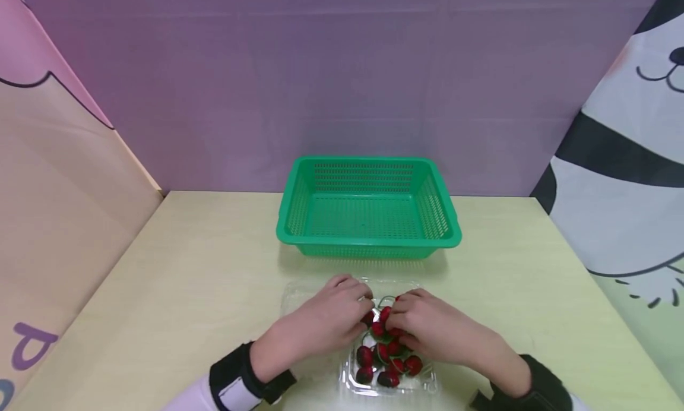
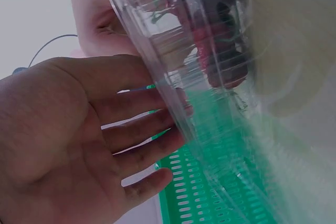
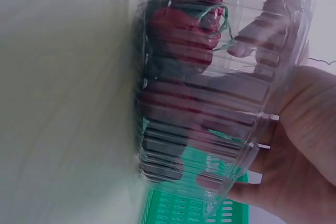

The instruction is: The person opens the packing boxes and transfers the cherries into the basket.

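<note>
In the lower centre, we see cherries (image 1: 365, 356) inside a clear punnet (image 1: 430, 382) — left hand (image 1: 332, 312), fingers loosely extended; right hand (image 1: 437, 326), fingers partly hidden, hold unclear to us.

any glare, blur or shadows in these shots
Head view: soft shadow at the green basket's base; left wrist: bright streaks on the clear container, cherries blurred behind it; right wrist: container ridges streak the cherries, tabletop looks soft.

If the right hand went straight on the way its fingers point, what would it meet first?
Likely the red cherries just ahead in the clear plastic container; exact depth and contact are unclear.
</note>
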The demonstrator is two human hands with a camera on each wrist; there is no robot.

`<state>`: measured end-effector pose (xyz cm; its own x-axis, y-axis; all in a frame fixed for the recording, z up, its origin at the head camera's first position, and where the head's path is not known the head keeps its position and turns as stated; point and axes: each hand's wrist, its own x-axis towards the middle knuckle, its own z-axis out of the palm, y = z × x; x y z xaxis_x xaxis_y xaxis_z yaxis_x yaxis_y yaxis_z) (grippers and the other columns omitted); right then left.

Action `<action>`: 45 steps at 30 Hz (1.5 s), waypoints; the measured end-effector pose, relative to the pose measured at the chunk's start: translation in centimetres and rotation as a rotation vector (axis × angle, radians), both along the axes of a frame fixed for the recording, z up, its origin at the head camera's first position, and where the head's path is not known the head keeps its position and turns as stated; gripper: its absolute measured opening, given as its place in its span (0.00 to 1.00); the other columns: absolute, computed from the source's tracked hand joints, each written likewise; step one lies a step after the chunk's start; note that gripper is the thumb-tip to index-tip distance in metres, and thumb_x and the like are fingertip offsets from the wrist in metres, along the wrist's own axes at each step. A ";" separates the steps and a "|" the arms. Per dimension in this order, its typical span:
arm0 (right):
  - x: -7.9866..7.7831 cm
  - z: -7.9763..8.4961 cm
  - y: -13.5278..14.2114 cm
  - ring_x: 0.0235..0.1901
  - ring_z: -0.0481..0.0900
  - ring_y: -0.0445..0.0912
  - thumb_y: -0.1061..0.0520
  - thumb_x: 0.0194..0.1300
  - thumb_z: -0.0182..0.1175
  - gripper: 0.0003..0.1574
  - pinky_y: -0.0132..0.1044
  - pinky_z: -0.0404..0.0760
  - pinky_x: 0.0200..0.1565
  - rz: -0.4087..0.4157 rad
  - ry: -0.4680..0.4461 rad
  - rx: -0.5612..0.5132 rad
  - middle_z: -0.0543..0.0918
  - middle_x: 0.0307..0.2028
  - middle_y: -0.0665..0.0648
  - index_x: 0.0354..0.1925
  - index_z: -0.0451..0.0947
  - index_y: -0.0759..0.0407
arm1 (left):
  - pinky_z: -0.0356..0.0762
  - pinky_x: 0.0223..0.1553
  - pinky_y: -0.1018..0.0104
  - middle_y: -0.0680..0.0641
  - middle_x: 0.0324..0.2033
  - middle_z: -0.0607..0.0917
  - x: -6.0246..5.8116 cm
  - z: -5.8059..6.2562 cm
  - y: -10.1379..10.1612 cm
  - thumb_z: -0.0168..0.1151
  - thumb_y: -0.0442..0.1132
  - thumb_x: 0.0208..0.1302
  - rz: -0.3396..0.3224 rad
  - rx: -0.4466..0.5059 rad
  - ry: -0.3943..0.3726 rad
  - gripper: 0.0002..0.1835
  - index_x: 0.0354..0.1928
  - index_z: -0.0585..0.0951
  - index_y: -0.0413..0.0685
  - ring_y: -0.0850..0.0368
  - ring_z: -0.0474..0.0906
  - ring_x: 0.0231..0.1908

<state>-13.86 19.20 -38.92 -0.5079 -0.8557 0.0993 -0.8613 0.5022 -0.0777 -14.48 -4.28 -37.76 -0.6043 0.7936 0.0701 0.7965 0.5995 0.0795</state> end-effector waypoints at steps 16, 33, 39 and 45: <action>-0.6 1.7 1.2 0.40 0.79 0.36 0.67 0.58 0.71 0.15 0.34 0.84 0.44 -0.036 -0.222 -0.132 0.82 0.41 0.43 0.43 0.86 0.55 | 0.69 0.65 0.60 0.54 0.45 0.84 0.0 0.2 0.2 0.72 0.48 0.65 -0.011 -0.057 -0.039 0.08 0.40 0.87 0.53 0.58 0.77 0.49; -2.2 3.9 3.7 0.42 0.84 0.40 0.69 0.57 0.74 0.19 0.31 0.84 0.42 -0.037 -0.095 -0.468 0.86 0.44 0.46 0.47 0.85 0.56 | 0.72 0.60 0.60 0.53 0.49 0.82 0.3 0.6 0.1 0.68 0.52 0.69 -0.015 -0.148 -0.019 0.12 0.46 0.87 0.54 0.57 0.76 0.51; -2.9 4.1 3.9 0.41 0.87 0.43 0.73 0.53 0.74 0.22 0.26 0.83 0.44 -0.053 -0.048 -0.593 0.86 0.44 0.49 0.47 0.86 0.59 | 0.72 0.60 0.60 0.54 0.47 0.82 0.3 0.7 0.1 0.68 0.52 0.69 -0.046 -0.177 0.014 0.13 0.46 0.87 0.53 0.57 0.76 0.50; -3.5 4.4 3.9 0.43 0.87 0.45 0.73 0.53 0.74 0.22 0.27 0.83 0.43 -0.145 0.015 -0.636 0.86 0.43 0.50 0.46 0.87 0.59 | 0.74 0.57 0.61 0.56 0.43 0.81 0.3 0.9 0.5 0.68 0.52 0.69 -0.077 -0.180 -0.002 0.10 0.43 0.87 0.55 0.59 0.77 0.47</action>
<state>-17.31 23.09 -34.52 -0.6083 -0.5505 0.5717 -0.7916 0.4736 -0.3862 -14.15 -3.75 -36.90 -0.5411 0.8373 -0.0783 0.8406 0.5412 -0.0220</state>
